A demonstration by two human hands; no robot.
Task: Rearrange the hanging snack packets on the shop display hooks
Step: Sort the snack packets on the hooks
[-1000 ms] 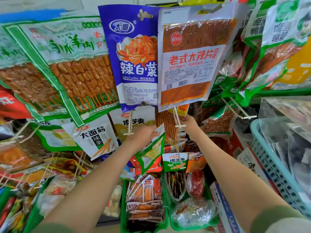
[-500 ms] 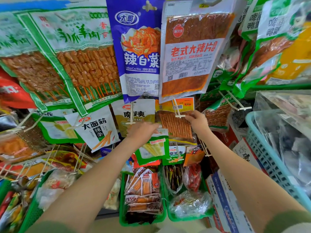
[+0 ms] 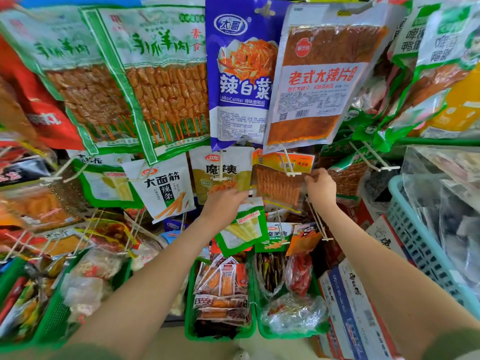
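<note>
- Just below the left hand point(image 3: 224, 201) hangs a small green-and-white plastic snack packet point(image 3: 241, 228), pinched by its top.
- Right hand point(image 3: 320, 188) pinches the right edge of a clear packet of orange strips point(image 3: 279, 188).

The left hand point(image 3: 223, 203) grips the top of a small green-and-white plastic packet point(image 3: 242, 229), hiding its header. The right hand point(image 3: 320, 189) shows only its back; whether its fingertips pinch the clear packet of orange-brown strips point(image 3: 279, 188) or the white display hook point(image 3: 292, 174) beside it cannot be told. A silver packet of red-brown sheets point(image 3: 317, 81) covers that clear packet's upper edge. The tall blue foil packet point(image 3: 240, 74) is cut by the top edge; its small print is unreadable.
</note>
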